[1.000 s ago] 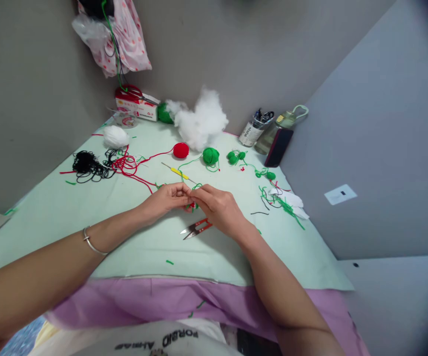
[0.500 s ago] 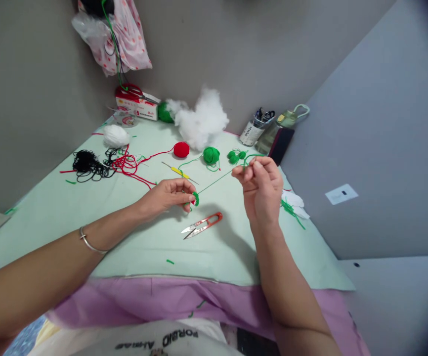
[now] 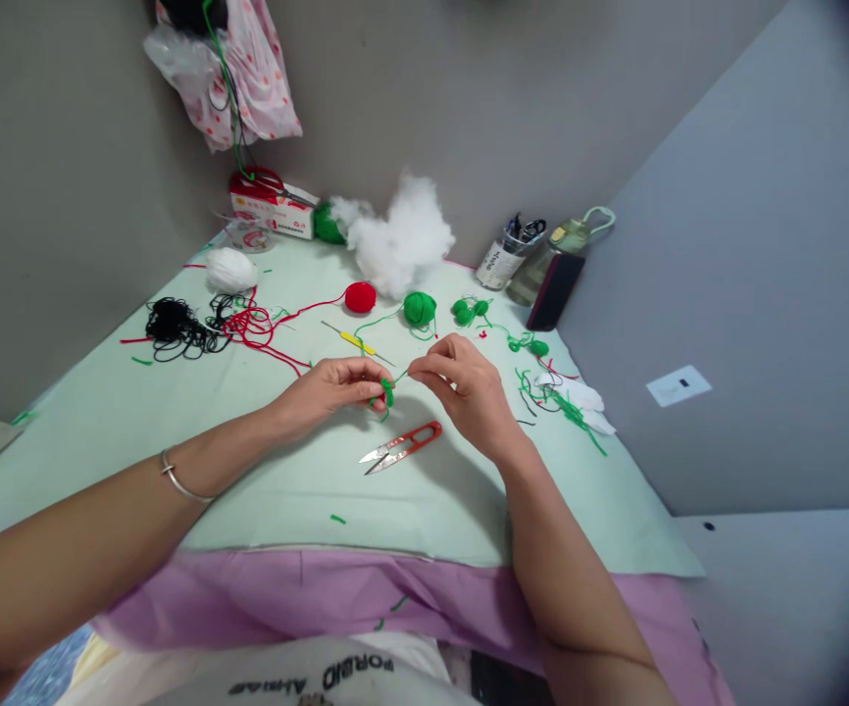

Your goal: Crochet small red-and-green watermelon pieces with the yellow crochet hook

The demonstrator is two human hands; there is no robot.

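Note:
My left hand is closed in a pinch on a small green crochet piece just above the pale green mat. My right hand is close beside it, its thumb and forefinger pinched on the green yarn strand that runs from the piece. Red-handled thread snips lie on the mat just below both hands. A yellow-handled crochet hook lies just beyond the hands.
Red yarn ball, green yarn ball, white yarn ball, black yarn tangle, white stuffing, small green crochet balls, a box, a pen jar, a bottle. Grey walls close in around.
My right hand pulled the green strand up and out to the right, then came back down next to my left hand. My left hand stayed in place holding the piece.

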